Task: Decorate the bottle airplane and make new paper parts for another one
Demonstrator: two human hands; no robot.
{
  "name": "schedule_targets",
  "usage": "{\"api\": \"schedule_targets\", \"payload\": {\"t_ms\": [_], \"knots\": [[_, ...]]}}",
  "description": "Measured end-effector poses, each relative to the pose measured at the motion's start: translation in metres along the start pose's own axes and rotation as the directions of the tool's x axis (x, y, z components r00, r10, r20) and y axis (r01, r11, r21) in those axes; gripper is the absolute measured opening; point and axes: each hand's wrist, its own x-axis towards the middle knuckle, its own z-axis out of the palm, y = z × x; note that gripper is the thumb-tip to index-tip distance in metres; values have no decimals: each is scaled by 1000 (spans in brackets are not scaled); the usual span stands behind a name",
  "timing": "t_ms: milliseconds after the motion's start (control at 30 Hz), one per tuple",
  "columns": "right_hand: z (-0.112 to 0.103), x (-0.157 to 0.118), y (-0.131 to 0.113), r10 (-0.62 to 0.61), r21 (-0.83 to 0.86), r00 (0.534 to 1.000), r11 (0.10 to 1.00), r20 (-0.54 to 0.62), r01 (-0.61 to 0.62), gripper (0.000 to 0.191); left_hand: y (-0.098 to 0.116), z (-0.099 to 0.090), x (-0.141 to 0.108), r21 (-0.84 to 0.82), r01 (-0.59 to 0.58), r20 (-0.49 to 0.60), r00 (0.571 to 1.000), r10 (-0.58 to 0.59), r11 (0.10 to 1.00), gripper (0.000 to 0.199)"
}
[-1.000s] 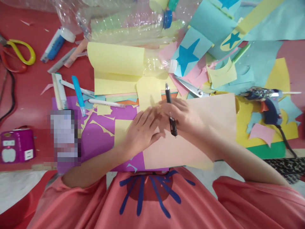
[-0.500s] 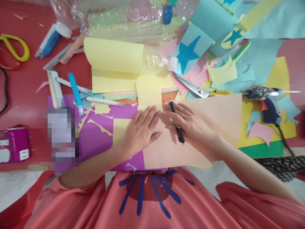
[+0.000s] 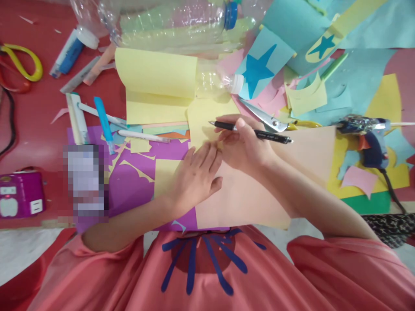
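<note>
My right hand (image 3: 248, 144) is closed on a black pen (image 3: 274, 136), which lies nearly level with its tip pointing left. Beneath the pen tip is a rounded yellow paper piece (image 3: 201, 119). My left hand (image 3: 201, 175) lies flat, palm down, its fingers reaching the lower end of that yellow piece. Under both hands spreads a peach paper sheet (image 3: 240, 207), with a purple sheet (image 3: 129, 194) to its left. Just beyond the hands lies a plastic bottle (image 3: 212, 82) partly wrapped in yellow paper (image 3: 155, 75).
Scissors (image 3: 266, 115) lie open beyond my right hand. A glue gun (image 3: 372, 142) rests at the right. A phone (image 3: 86, 179), several markers (image 3: 103, 121) and a purple box (image 3: 21, 194) are at the left. A large clear bottle (image 3: 175, 23) lies at the back.
My right hand has turned the pen from nearly upright to level, with its tip now leftward over the yellow piece. My left hand has stayed almost in place.
</note>
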Motion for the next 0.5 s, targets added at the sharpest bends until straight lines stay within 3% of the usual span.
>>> {"api": "schedule_targets", "payload": {"t_ms": [133, 300, 500], "knots": [[2, -2, 0, -46, 57, 999, 997, 8, 45, 32, 3, -2, 5, 14, 6, 49, 999, -7, 1000, 55], [-6, 2, -5, -160, -170, 986, 974, -43, 150, 27, 0, 0, 7, -7, -5, 29, 1000, 5, 1000, 57], [-12, 6, -6, -172, -206, 984, 965, -40, 160, 25, -1, 0, 8, -63, 11, 98, 995, -5, 998, 58]]}}
